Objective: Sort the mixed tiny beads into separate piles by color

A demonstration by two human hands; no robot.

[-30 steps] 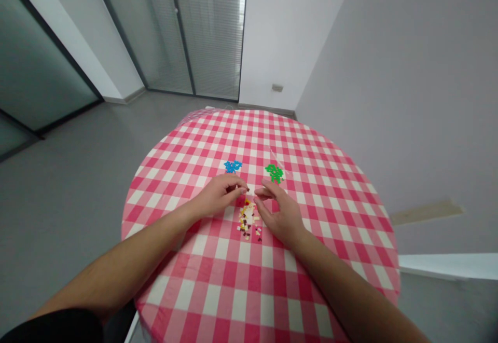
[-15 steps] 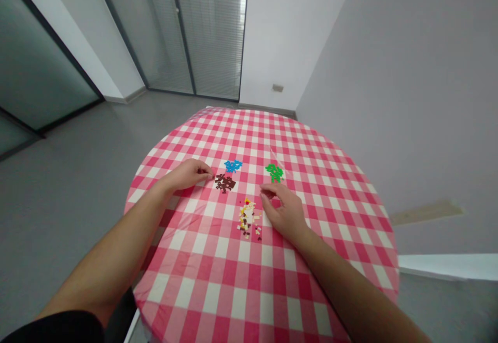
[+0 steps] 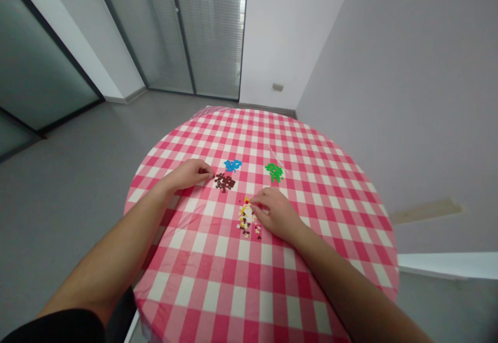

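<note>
My left hand (image 3: 195,172) rests at the left edge of a pile of small dark brown pieces (image 3: 224,182). Its thumb and fingers are pinched together, with a tiny dark bit at the tips that I cannot make out. My right hand (image 3: 275,210) reaches over the right side of a mixed pile of small yellow, white and brown pieces (image 3: 245,219), thumb and forefinger a little apart. Nothing shows between them. Beyond the brown pile lies a cluster of blue pieces (image 3: 232,165). A heap of green pieces (image 3: 274,172) sits farther from me, past my right hand.
All the piles lie on a round table with a red and white checked cloth (image 3: 233,291). A frosted glass partition (image 3: 210,31) and white walls (image 3: 389,73) surround it. The grey floor (image 3: 101,161) shows at the left.
My right hand has moved left and slightly toward me, from near the green heap to the edge of the mixed pile. My left hand has stayed in place.
</note>
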